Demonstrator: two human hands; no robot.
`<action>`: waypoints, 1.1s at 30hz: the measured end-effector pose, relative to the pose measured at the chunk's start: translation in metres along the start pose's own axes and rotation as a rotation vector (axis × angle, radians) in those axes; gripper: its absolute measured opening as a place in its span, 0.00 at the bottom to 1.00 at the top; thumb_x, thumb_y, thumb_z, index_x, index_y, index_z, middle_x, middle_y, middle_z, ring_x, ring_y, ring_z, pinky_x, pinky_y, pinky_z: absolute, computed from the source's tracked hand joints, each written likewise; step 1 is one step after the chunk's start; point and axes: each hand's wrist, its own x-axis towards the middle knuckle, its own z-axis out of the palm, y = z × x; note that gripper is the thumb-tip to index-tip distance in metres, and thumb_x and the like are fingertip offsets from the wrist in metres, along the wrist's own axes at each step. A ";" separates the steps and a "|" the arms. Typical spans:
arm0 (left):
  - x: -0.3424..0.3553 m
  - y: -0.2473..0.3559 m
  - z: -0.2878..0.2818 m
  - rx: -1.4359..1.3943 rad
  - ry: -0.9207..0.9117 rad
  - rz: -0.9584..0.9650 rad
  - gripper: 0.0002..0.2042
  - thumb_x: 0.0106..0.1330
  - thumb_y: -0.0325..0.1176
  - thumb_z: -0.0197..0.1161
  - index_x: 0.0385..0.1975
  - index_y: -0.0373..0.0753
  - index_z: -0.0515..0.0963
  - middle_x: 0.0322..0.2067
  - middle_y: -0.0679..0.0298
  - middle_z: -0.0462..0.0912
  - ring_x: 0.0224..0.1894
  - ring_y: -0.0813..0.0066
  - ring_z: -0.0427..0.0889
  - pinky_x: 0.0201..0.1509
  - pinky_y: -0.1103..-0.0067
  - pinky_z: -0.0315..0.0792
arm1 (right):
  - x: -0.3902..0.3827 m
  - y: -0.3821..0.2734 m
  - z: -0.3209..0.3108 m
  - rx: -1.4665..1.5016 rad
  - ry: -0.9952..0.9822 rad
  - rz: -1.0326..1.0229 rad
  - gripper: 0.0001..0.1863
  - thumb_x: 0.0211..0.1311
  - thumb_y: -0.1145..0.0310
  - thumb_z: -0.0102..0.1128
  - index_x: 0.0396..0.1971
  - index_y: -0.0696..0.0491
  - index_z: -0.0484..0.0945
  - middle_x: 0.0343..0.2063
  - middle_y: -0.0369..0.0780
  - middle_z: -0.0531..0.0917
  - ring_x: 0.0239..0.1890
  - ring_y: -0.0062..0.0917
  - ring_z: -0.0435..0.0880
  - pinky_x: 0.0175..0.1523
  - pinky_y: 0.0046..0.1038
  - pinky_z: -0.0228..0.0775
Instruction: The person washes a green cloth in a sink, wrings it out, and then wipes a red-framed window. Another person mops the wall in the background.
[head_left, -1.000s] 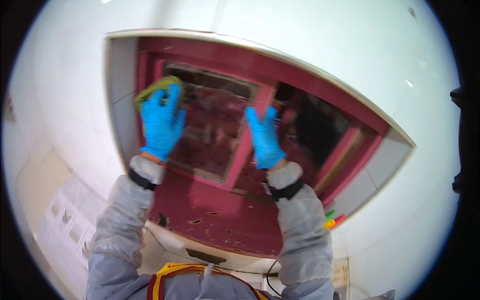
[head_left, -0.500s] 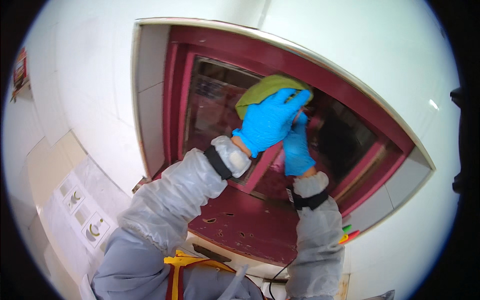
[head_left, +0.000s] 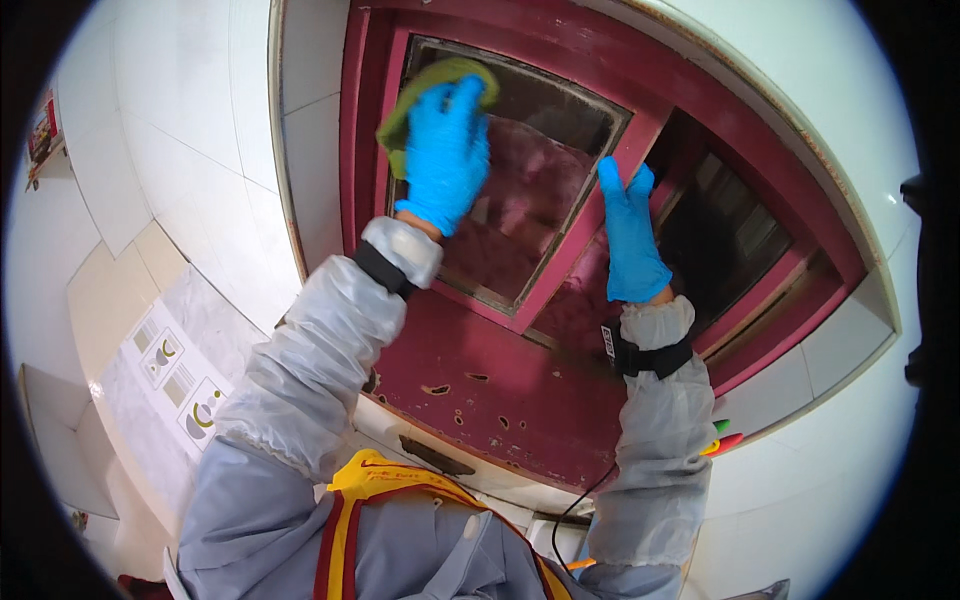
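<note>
A green cloth [head_left: 440,85] is bunched under my left hand [head_left: 445,160], which wears a blue glove. That hand presses the cloth against the upper left of a glass pane [head_left: 530,200]. The pane is set in a maroon window sash [head_left: 572,268], and its edges look grimy. My right hand [head_left: 632,240], also gloved in blue, grips the sash's right upright, thumb on the front face and fingers at its edge; some fingertips are hidden.
Below the window lies a maroon sill [head_left: 480,385] with chipped paint. A second, dark pane [head_left: 720,250] stands at the right. White tiled walls [head_left: 190,110] surround the recess. A printed sheet [head_left: 175,375] hangs at the left, and coloured handles [head_left: 722,440] show at the lower right.
My left hand has carried the cloth left and upward from the pane's right side to its upper left corner. The hands have drawn apart, and the view has shifted.
</note>
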 end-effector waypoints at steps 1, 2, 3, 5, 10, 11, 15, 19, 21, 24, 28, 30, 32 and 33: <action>-0.008 0.015 0.006 0.048 -0.082 0.053 0.22 0.59 0.22 0.62 0.56 0.39 0.74 0.46 0.48 0.75 0.49 0.46 0.74 0.53 0.61 0.70 | 0.004 0.000 -0.002 0.043 -0.009 0.072 0.33 0.73 0.49 0.49 0.70 0.50 0.55 0.63 0.36 0.66 0.65 0.24 0.64 0.70 0.30 0.53; -0.016 0.030 0.010 0.009 -0.137 0.131 0.23 0.58 0.23 0.62 0.56 0.40 0.74 0.44 0.49 0.76 0.47 0.47 0.76 0.51 0.61 0.71 | 0.006 0.001 -0.003 0.072 -0.021 0.090 0.33 0.73 0.48 0.48 0.70 0.50 0.55 0.62 0.37 0.67 0.64 0.25 0.65 0.70 0.30 0.54; -0.022 0.044 0.015 -0.043 -0.207 0.194 0.23 0.57 0.24 0.62 0.55 0.41 0.74 0.43 0.51 0.77 0.44 0.49 0.77 0.46 0.62 0.74 | 0.008 0.002 -0.004 0.100 -0.033 0.107 0.33 0.73 0.47 0.47 0.69 0.51 0.55 0.61 0.37 0.69 0.64 0.25 0.66 0.69 0.30 0.55; -0.039 0.068 0.020 -0.142 -0.303 0.139 0.22 0.57 0.25 0.63 0.54 0.42 0.75 0.41 0.52 0.76 0.41 0.50 0.78 0.42 0.64 0.75 | 0.011 0.004 -0.005 0.130 -0.049 0.142 0.35 0.73 0.46 0.47 0.70 0.51 0.54 0.62 0.38 0.67 0.64 0.25 0.66 0.69 0.31 0.56; -0.115 0.061 -0.007 -0.161 -0.675 0.122 0.17 0.55 0.27 0.65 0.47 0.41 0.76 0.39 0.52 0.76 0.40 0.48 0.78 0.42 0.63 0.75 | 0.006 0.002 0.001 0.124 0.009 0.146 0.38 0.72 0.44 0.47 0.72 0.52 0.50 0.65 0.39 0.65 0.66 0.27 0.65 0.70 0.31 0.56; -0.127 0.045 -0.015 -0.163 -0.792 0.213 0.17 0.55 0.27 0.65 0.45 0.41 0.76 0.39 0.52 0.76 0.40 0.48 0.78 0.42 0.62 0.75 | 0.003 -0.001 0.003 0.126 0.031 0.145 0.39 0.72 0.44 0.47 0.72 0.52 0.50 0.66 0.39 0.64 0.66 0.27 0.65 0.70 0.31 0.56; -0.158 0.001 -0.035 -0.296 -1.045 0.312 0.16 0.54 0.26 0.64 0.44 0.41 0.77 0.41 0.54 0.78 0.43 0.49 0.79 0.46 0.65 0.76 | -0.001 -0.014 0.009 0.136 0.102 0.167 0.42 0.71 0.42 0.48 0.73 0.53 0.47 0.68 0.40 0.62 0.67 0.29 0.64 0.70 0.31 0.56; -0.124 -0.019 -0.047 -0.241 -0.935 0.473 0.19 0.54 0.26 0.65 0.48 0.42 0.78 0.45 0.56 0.80 0.48 0.50 0.79 0.51 0.68 0.76 | 0.002 -0.013 0.010 0.142 0.113 0.130 0.42 0.71 0.41 0.48 0.73 0.53 0.48 0.67 0.40 0.62 0.66 0.29 0.65 0.68 0.31 0.58; -0.085 -0.032 -0.055 -0.095 -0.853 0.480 0.17 0.59 0.27 0.62 0.49 0.43 0.78 0.46 0.55 0.80 0.49 0.51 0.79 0.53 0.67 0.76 | 0.005 -0.005 0.007 0.123 0.081 0.082 0.42 0.71 0.41 0.48 0.73 0.53 0.49 0.67 0.40 0.63 0.65 0.28 0.66 0.67 0.31 0.59; -0.017 -0.055 -0.055 -0.218 -0.505 0.053 0.18 0.62 0.25 0.61 0.53 0.42 0.75 0.46 0.52 0.77 0.48 0.51 0.78 0.51 0.66 0.76 | 0.009 0.011 -0.004 0.133 0.014 0.050 0.42 0.71 0.41 0.47 0.72 0.54 0.50 0.66 0.39 0.64 0.64 0.27 0.67 0.67 0.31 0.60; 0.014 -0.029 -0.024 -0.011 -0.282 0.330 0.25 0.58 0.20 0.62 0.58 0.41 0.73 0.47 0.51 0.76 0.47 0.49 0.79 0.47 0.67 0.77 | 0.021 0.025 -0.006 0.082 0.045 -0.021 0.41 0.71 0.41 0.47 0.73 0.52 0.49 0.65 0.39 0.64 0.62 0.27 0.67 0.66 0.31 0.61; -0.008 0.008 -0.003 -0.113 -0.367 0.313 0.26 0.59 0.23 0.62 0.60 0.44 0.72 0.47 0.51 0.76 0.46 0.50 0.79 0.47 0.66 0.77 | 0.021 0.023 -0.003 0.097 0.009 -0.064 0.42 0.71 0.41 0.46 0.73 0.51 0.47 0.66 0.39 0.63 0.63 0.27 0.67 0.66 0.31 0.61; -0.033 0.034 0.006 -0.131 -0.428 0.282 0.26 0.62 0.26 0.59 0.63 0.46 0.69 0.47 0.53 0.75 0.44 0.52 0.79 0.44 0.67 0.78 | 0.011 0.018 0.004 0.026 0.043 -0.004 0.43 0.70 0.40 0.47 0.74 0.51 0.46 0.67 0.39 0.61 0.64 0.28 0.67 0.67 0.32 0.61; -0.050 0.040 0.001 -0.123 -0.560 0.258 0.27 0.61 0.24 0.60 0.63 0.45 0.69 0.44 0.53 0.75 0.43 0.53 0.79 0.44 0.67 0.77 | 0.004 0.014 0.005 -0.050 0.108 0.052 0.44 0.70 0.40 0.47 0.74 0.51 0.44 0.68 0.39 0.60 0.64 0.28 0.66 0.67 0.32 0.60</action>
